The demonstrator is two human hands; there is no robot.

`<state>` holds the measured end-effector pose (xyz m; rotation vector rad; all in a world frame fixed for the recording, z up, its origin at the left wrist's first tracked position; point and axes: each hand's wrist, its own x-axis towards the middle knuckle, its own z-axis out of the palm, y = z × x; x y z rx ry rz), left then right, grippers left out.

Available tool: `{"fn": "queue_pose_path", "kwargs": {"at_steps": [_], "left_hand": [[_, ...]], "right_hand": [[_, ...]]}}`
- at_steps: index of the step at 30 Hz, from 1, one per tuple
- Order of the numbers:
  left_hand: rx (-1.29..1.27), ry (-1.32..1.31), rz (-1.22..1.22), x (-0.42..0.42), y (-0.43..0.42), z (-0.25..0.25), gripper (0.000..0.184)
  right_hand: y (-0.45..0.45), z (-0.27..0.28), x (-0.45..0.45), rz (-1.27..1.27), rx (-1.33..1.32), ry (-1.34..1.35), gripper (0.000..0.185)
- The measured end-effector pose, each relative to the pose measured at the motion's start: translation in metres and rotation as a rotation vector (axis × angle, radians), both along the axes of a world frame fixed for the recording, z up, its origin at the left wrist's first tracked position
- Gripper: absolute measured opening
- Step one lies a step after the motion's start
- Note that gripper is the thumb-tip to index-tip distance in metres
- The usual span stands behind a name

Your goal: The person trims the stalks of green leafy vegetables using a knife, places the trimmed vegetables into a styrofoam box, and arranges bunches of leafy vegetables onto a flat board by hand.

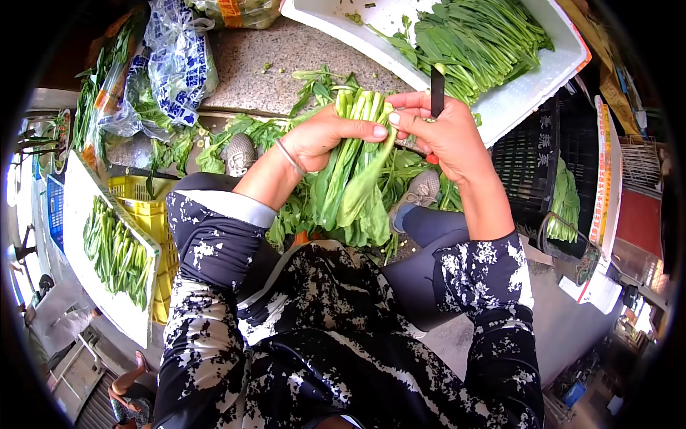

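My left hand (323,137) is closed around a bunch of leafy greens (341,171), cut stalk ends up and leaves hanging toward my lap. My right hand (451,137) pinches a stalk with a drooping leaf (368,186) at the right side of that bunch. A small knife (437,91) is also in my right hand, its flat dark part sticking up past the fingers; the rest is mostly hidden. Loose leaves (289,214) lie below the hands, around my shoes.
A white foam box (329,20) with a pile of greens (486,50) stands ahead right. More greens lie in a white box (146,275) at left, beside a yellow crate (136,189). Plastic bags (179,68) sit at upper left, a black crate (525,154) at right.
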<state>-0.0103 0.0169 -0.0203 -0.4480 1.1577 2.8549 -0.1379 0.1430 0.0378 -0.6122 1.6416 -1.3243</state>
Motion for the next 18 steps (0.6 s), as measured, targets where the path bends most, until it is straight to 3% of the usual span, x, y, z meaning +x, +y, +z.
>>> {"fn": "queue_pose_path", "kwargs": {"at_steps": [3,6,7,9,10,13,15,17,18], "left_hand": [[0.029,-0.019,-0.039,0.001,-0.001,-0.004,0.029],[-0.036,-0.004,-0.098,0.003,-0.002,-0.001,0.027],[-0.040,-0.001,-0.091,0.004,-0.004,-0.002,0.027],[-0.058,0.045,-0.125,0.006,-0.009,-0.004,0.027],[-0.079,0.071,-0.131,0.007,-0.010,-0.003,0.030],[0.068,0.082,-0.074,0.010,-0.008,0.004,0.032],[0.012,0.096,-0.087,0.011,-0.010,0.004,0.037],[0.212,0.067,-0.081,0.012,-0.008,0.002,0.041],[0.231,0.095,-0.097,0.011,-0.009,-0.005,0.043]], "right_hand": [[0.003,0.003,-0.002,0.040,-0.002,0.045,0.023],[0.009,0.000,-0.010,0.187,-0.020,0.386,0.019],[0.010,0.001,-0.014,0.193,-0.024,0.390,0.019],[0.012,0.001,-0.023,0.021,0.183,0.713,0.019],[0.014,-0.001,-0.030,-0.011,0.188,0.745,0.022],[0.022,-0.018,-0.042,0.207,0.216,0.682,0.027],[0.017,-0.012,-0.031,0.176,0.145,0.700,0.033],[0.009,0.006,-0.014,0.040,0.023,0.240,0.035],[0.005,0.010,-0.007,0.036,0.040,0.181,0.036]]}}
